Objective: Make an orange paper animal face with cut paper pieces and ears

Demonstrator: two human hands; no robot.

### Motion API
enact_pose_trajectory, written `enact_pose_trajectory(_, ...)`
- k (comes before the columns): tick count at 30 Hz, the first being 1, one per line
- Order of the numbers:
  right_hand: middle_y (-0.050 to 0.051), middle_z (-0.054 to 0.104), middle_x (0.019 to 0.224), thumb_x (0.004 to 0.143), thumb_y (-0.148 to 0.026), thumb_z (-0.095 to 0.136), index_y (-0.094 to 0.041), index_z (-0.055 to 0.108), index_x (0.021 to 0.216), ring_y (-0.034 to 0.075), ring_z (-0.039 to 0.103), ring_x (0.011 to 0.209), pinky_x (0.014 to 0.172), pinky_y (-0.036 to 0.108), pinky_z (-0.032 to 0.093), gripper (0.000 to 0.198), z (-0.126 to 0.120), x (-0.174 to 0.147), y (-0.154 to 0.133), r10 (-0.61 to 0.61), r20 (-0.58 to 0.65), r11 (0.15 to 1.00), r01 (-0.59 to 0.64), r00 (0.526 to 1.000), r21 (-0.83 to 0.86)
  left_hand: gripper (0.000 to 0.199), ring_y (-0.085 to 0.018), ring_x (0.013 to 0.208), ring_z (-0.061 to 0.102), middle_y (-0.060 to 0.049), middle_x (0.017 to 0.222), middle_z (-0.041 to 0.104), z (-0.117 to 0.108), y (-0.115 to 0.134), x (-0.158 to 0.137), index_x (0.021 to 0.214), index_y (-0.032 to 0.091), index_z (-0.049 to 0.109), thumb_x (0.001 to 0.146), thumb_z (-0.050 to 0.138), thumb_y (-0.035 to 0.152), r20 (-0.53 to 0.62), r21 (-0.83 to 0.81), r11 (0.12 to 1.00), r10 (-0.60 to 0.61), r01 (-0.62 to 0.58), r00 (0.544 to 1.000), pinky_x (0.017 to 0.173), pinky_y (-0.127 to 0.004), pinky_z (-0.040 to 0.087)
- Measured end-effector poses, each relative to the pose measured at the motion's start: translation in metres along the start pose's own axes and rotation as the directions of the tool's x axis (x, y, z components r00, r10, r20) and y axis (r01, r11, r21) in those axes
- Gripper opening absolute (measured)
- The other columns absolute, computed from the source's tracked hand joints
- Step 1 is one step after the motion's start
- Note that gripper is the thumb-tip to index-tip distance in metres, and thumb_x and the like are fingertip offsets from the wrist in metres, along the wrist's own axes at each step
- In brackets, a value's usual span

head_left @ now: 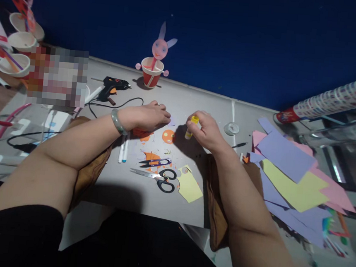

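A yellow-capped glue stick [190,131] is gripped in my right hand [205,129], held above the table with its whitish end pointing down. My left hand [153,116] is low over the table with fingers curled and pressed together; what they hold, if anything, is hidden. Just beyond its fingertips lies a small purple paper scrap [172,121]. Between my hands is an orange paper circle [168,136] with small light marks. Closer to me lie purple thread snips [155,162], scissors [163,178] with black handles, and a cut yellow paper piece [190,186].
A red paper cup [150,79] with a pink rabbit figure stands at the back. Left of it lies a black glue gun [110,88] with its cord. Two markers [123,149] lie by my left wrist. Coloured sheets [288,157] and stacked cups [340,95] are at the right.
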State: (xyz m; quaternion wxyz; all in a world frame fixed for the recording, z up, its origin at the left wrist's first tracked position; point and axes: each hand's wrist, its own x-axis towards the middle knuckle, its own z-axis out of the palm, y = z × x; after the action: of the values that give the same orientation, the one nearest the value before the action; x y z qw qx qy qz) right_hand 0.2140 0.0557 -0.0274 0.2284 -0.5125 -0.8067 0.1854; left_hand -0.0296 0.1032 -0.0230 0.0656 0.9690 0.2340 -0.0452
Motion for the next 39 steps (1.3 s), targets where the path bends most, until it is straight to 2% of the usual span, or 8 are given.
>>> enact_pose_trajectory(8, 0.018, 0.068, 0.13, 0.091, -0.035, 0.045, -0.015, 0.067, 0.128, 0.035, 0.051, 0.135, 0.112, 0.053, 0.035, 0.048, 0.008, 0.001, -0.004, -0.168, 0.335, 0.977, 0.203, 0.927, -0.071, 0.043, -0.028, 0.114, 0.054, -0.009, 0.133, 0.067, -0.008, 0.001, -0.002, 0.117, 0.021, 0.071, 0.082, 0.052, 0.005, 0.129, 0.04, 0.999, -0.014, 0.009, 0.992, 0.085, -0.04, 0.037)
enact_pose_trajectory(12, 0.019, 0.064, 0.14, 0.093, -0.037, 0.045, -0.014, 0.064, 0.134, 0.036, 0.047, 0.141, 0.114, 0.056, 0.032, 0.05, 0.01, 0.001, -0.005, -0.166, 0.41, 0.973, 0.216, 0.897, -0.078, 0.056, -0.03, 0.114, 0.054, -0.009, 0.137, 0.065, -0.01, 0.0, -0.002, 0.122, 0.022, 0.07, 0.073, 0.053, 0.001, 0.224, 0.077, 0.997, -0.016, -0.002, 0.974, 0.086, -0.042, 0.038)
enact_pose_trajectory(16, 0.017, 0.066, 0.138, 0.093, -0.036, 0.047, -0.016, 0.065, 0.131, 0.036, 0.051, 0.138, 0.116, 0.059, 0.028, 0.047, 0.01, 0.0, -0.003, -0.184, 0.416, 0.966, 0.242, 0.89, -0.09, 0.043, -0.03, 0.111, 0.054, -0.009, 0.132, 0.067, -0.013, 0.0, -0.004, 0.112, 0.022, 0.073, 0.079, 0.053, 0.003, 0.246, 0.062, 0.998, -0.028, 0.013, 0.969, 0.086, -0.043, 0.037)
enact_pose_trajectory(21, 0.016, 0.07, 0.126, 0.09, -0.033, 0.049, -0.019, 0.068, 0.123, 0.034, 0.061, 0.122, 0.115, 0.059, 0.029, 0.041, 0.008, -0.001, -0.001, -0.174, 0.404, 0.963, 0.241, 0.898, -0.121, 0.024, -0.026, 0.104, 0.056, -0.01, 0.114, 0.072, -0.009, -0.001, -0.007, 0.096, 0.021, 0.075, 0.088, 0.054, 0.013, 0.157, -0.02, 1.0, -0.013, 0.016, 0.988, 0.09, -0.042, 0.035)
enact_pose_trajectory(26, 0.014, 0.072, 0.116, 0.089, -0.034, 0.049, -0.019, 0.07, 0.116, 0.033, 0.063, 0.114, 0.112, 0.054, 0.033, 0.038, 0.007, 0.0, -0.001, -0.178, 0.407, 0.962, 0.245, 0.896, -0.119, 0.024, -0.026, 0.106, 0.057, -0.01, 0.111, 0.072, -0.007, 0.0, -0.007, 0.092, 0.019, 0.075, 0.092, 0.052, 0.018, 0.142, -0.039, 0.999, -0.019, 0.025, 0.99, 0.092, -0.042, 0.037)
enact_pose_trajectory(32, 0.016, 0.072, 0.12, 0.087, -0.033, 0.05, -0.017, 0.072, 0.118, 0.034, 0.063, 0.12, 0.108, 0.051, 0.041, 0.041, 0.008, 0.001, 0.003, -0.215, 0.35, 0.965, 0.254, 0.912, -0.069, 0.03, -0.027, 0.114, 0.061, -0.008, 0.105, 0.075, -0.015, -0.013, -0.003, 0.099, 0.019, 0.077, 0.081, 0.054, 0.009, 0.03, -0.119, 0.972, -0.198, 0.2, 0.98, 0.102, -0.045, 0.04)
enact_pose_trajectory(37, 0.014, 0.073, 0.12, 0.088, -0.031, 0.05, -0.02, 0.071, 0.118, 0.033, 0.065, 0.117, 0.103, 0.051, 0.045, 0.039, 0.004, 0.001, 0.007, -0.234, 0.163, 0.971, 0.237, 0.958, 0.0, 0.051, -0.019, 0.109, 0.066, -0.008, 0.121, 0.075, -0.028, -0.034, -0.005, 0.122, 0.014, 0.071, 0.085, 0.037, 0.006, -0.227, -0.278, 0.866, -0.479, 0.415, 0.848, 0.1, -0.038, 0.05)
enact_pose_trajectory(39, 0.013, 0.075, 0.111, 0.09, -0.033, 0.05, -0.022, 0.071, 0.111, 0.032, 0.066, 0.109, 0.101, 0.051, 0.046, 0.033, 0.001, 0.0, 0.008, -0.192, 0.068, 0.981, 0.193, 0.979, -0.013, 0.051, -0.017, 0.108, 0.065, -0.002, 0.118, 0.076, -0.027, -0.041, -0.005, 0.121, 0.022, 0.071, 0.087, 0.036, 0.009, -0.303, -0.386, 0.844, -0.497, 0.372, 0.813, 0.099, -0.036, 0.051)
